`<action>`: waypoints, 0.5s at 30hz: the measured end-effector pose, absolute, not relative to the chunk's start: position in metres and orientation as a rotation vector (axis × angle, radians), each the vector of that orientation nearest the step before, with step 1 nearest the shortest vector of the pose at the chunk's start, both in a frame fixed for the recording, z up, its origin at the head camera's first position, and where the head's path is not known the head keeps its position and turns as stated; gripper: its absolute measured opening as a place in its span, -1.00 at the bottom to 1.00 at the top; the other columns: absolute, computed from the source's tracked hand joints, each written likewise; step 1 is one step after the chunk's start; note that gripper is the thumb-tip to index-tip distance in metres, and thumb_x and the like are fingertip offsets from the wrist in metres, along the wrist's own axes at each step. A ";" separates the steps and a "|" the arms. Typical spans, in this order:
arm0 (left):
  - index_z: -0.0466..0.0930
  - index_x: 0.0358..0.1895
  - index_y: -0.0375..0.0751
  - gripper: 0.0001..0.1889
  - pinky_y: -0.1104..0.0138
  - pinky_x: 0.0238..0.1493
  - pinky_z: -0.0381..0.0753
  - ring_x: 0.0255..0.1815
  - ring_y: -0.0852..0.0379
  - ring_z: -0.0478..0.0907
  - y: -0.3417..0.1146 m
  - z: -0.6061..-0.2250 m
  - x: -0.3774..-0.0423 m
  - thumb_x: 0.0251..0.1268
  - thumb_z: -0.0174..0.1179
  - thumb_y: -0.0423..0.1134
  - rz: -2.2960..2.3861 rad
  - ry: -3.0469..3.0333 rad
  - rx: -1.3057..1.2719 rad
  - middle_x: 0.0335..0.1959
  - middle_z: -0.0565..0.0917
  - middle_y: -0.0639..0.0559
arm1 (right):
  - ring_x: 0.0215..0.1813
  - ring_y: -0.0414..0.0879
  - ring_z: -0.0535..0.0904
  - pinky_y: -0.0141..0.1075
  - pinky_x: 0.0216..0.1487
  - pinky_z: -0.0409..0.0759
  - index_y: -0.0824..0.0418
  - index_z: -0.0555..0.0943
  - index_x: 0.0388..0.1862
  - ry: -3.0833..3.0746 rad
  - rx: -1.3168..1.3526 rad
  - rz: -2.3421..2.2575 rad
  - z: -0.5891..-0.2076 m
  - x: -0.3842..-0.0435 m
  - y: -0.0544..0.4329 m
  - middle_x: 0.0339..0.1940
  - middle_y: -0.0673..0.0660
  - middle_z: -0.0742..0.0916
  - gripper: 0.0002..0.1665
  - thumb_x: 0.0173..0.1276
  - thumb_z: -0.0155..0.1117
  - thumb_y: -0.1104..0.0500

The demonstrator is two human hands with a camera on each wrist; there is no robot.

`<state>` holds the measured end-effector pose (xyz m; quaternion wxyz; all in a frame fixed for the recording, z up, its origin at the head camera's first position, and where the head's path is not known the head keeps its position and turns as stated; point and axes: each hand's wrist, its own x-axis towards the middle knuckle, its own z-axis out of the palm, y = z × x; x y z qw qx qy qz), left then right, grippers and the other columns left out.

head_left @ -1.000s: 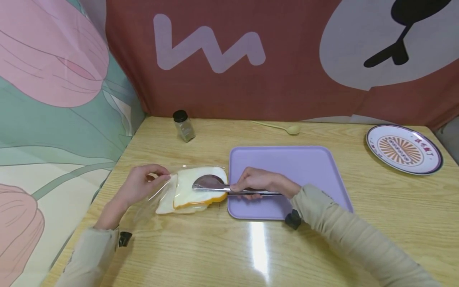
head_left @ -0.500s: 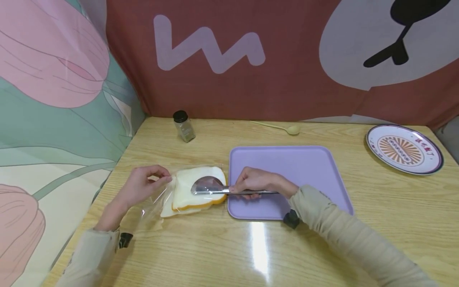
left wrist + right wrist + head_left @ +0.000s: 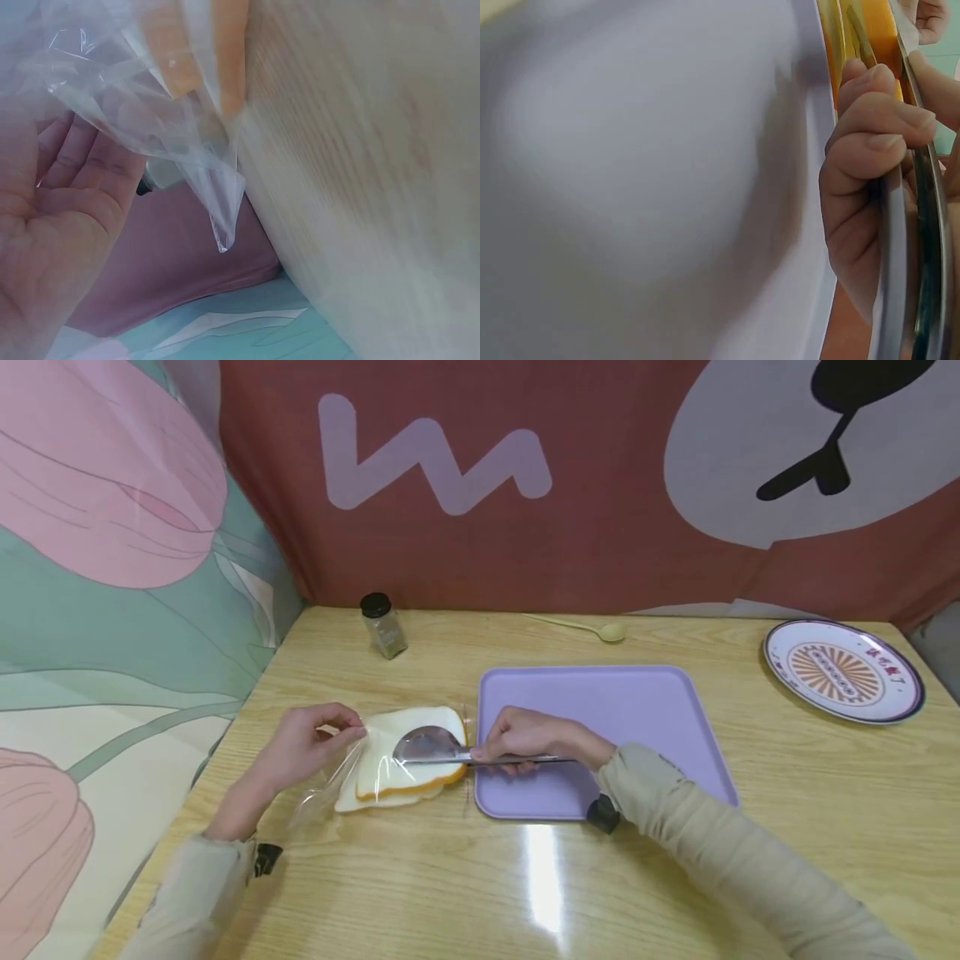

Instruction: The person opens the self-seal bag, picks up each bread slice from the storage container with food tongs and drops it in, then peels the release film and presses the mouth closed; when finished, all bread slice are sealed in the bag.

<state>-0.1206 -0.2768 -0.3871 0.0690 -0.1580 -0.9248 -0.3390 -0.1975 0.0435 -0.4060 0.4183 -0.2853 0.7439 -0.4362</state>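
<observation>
- Left hand [image 3: 303, 747]: thumb and fingertips drawn together, pinching the clear bag [image 3: 345, 768] toward the counter's [image 3: 360, 885] left edge.
- Right hand [image 3: 528, 735]: fingers curled round the metal tongs [image 3: 427, 746], above the purple tray's [image 3: 622, 718] left side.
- Bread slices [image 3: 378, 777]: overlapping in the bag, between the counter's left edge and the tray; one head of the tongs lies over the upper slice.
- Shaker [image 3: 386, 635]: near the counter's back left corner.
- Spoon [image 3: 611, 632]: along the back edge.
- Plate [image 3: 825, 681]: near the back right corner.
</observation>
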 end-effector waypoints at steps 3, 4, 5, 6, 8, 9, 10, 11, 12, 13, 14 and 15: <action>0.67 -0.36 -0.23 -0.94 0.40 -0.40 0.64 -0.37 0.25 0.58 -0.279 -0.387 -0.120 0.14 0.35 -0.42 -1.003 -2.785 -0.462 -0.43 0.68 0.07 | -0.81 -0.21 0.28 -0.41 -0.75 0.27 0.45 0.63 -0.56 1.856 -0.716 -1.081 -0.407 -0.199 0.044 -0.84 0.04 0.53 -0.56 0.35 0.24 0.09; 0.67 -0.36 -0.22 -0.95 0.40 -0.40 0.64 -0.37 0.25 0.57 -0.279 -0.387 -0.120 0.14 0.35 -0.41 -1.004 -2.785 -0.463 -0.43 0.68 0.07 | -0.82 -0.21 0.28 -0.41 -0.75 0.26 0.45 0.63 -0.56 1.852 -0.712 -1.078 -0.408 -0.200 0.044 -0.84 0.04 0.53 -0.56 0.35 0.25 0.09; 0.67 -0.37 -0.22 -0.95 0.41 -0.40 0.65 -0.37 0.26 0.58 -0.280 -0.387 -0.119 0.14 0.35 -0.41 -1.004 -2.783 -0.466 -0.43 0.68 0.08 | -0.82 -0.21 0.28 -0.41 -0.76 0.26 0.44 0.63 -0.56 1.848 -0.712 -1.074 -0.409 -0.200 0.044 -0.84 0.04 0.53 -0.57 0.35 0.25 0.10; 0.67 -0.37 -0.21 -0.95 0.41 -0.40 0.65 -0.37 0.26 0.57 -0.280 -0.388 -0.119 0.15 0.35 -0.40 -1.008 -2.782 -0.468 -0.43 0.68 0.08 | -0.82 -0.21 0.28 -0.42 -0.76 0.25 0.43 0.64 -0.56 1.847 -0.711 -1.071 -0.410 -0.200 0.043 -0.84 0.04 0.53 -0.57 0.35 0.25 0.10; 0.67 -0.37 -0.21 -0.95 0.41 -0.39 0.65 -0.37 0.27 0.57 -0.281 -0.389 -0.119 0.15 0.35 -0.40 -1.025 -2.777 -0.473 -0.43 0.68 0.08 | -0.82 -0.22 0.28 -0.42 -0.76 0.25 0.43 0.63 -0.57 1.838 -0.714 -1.069 -0.410 -0.200 0.042 -0.84 0.04 0.52 -0.57 0.35 0.25 0.10; 0.67 -0.37 -0.21 -0.95 0.41 -0.38 0.65 -0.37 0.27 0.58 -0.280 -0.389 -0.119 0.15 0.34 -0.41 -1.030 -2.771 -0.482 -0.43 0.68 0.08 | -0.82 -0.22 0.28 -0.42 -0.76 0.26 0.43 0.64 -0.57 1.833 -0.718 -1.070 -0.410 -0.200 0.040 -0.84 0.04 0.52 -0.57 0.35 0.25 0.09; 0.67 -0.37 -0.21 -0.94 0.42 -0.38 0.65 -0.36 0.27 0.58 -0.280 -0.389 -0.119 0.15 0.34 -0.42 -1.036 -2.765 -0.490 -0.42 0.68 0.07 | -0.82 -0.21 0.28 -0.42 -0.76 0.26 0.43 0.64 -0.56 1.827 -0.720 -1.074 -0.410 -0.200 0.039 -0.84 0.04 0.52 -0.57 0.35 0.25 0.09; 0.66 -0.37 -0.22 -0.94 0.42 -0.39 0.65 -0.36 0.27 0.58 -0.280 -0.390 -0.119 0.15 0.34 -0.43 -1.041 -2.760 -0.497 -0.42 0.69 0.06 | -0.81 -0.22 0.29 -0.42 -0.75 0.27 0.42 0.65 -0.55 1.823 -0.721 -1.076 -0.410 -0.199 0.038 -0.83 0.04 0.52 -0.57 0.35 0.25 0.09; 0.66 -0.36 -0.22 -0.93 0.42 -0.39 0.65 -0.36 0.27 0.58 -0.279 -0.391 -0.119 0.15 0.34 -0.44 -1.051 -2.756 -0.503 -0.42 0.69 0.06 | -0.81 -0.22 0.29 -0.41 -0.75 0.27 0.42 0.65 -0.54 1.819 -0.722 -1.078 -0.410 -0.199 0.037 -0.83 0.04 0.52 -0.57 0.36 0.25 0.08; 0.66 -0.36 -0.22 -0.92 0.41 -0.40 0.65 -0.36 0.27 0.59 -0.279 -0.392 -0.119 0.14 0.33 -0.45 -1.056 -2.754 -0.511 -0.42 0.69 0.06 | -0.81 -0.21 0.29 -0.41 -0.75 0.28 0.42 0.65 -0.54 1.814 -0.723 -1.081 -0.410 -0.199 0.036 -0.83 0.04 0.53 -0.58 0.36 0.24 0.08; 0.66 -0.35 -0.22 -0.92 0.41 -0.40 0.65 -0.36 0.27 0.59 -0.278 -0.393 -0.119 0.14 0.33 -0.45 -1.059 -2.753 -0.520 -0.42 0.69 0.06 | -0.81 -0.21 0.29 -0.41 -0.75 0.28 0.43 0.66 -0.53 1.811 -0.722 -1.085 -0.410 -0.199 0.035 -0.83 0.05 0.53 -0.58 0.36 0.24 0.09; 0.66 -0.35 -0.22 -0.92 0.41 -0.41 0.65 -0.35 0.26 0.59 -0.277 -0.393 -0.119 0.15 0.33 -0.45 -1.061 -2.758 -0.522 -0.42 0.69 0.06 | -0.81 -0.21 0.29 -0.40 -0.75 0.28 0.42 0.66 -0.52 1.809 -0.721 -1.088 -0.409 -0.198 0.034 -0.83 0.05 0.53 -0.58 0.36 0.24 0.09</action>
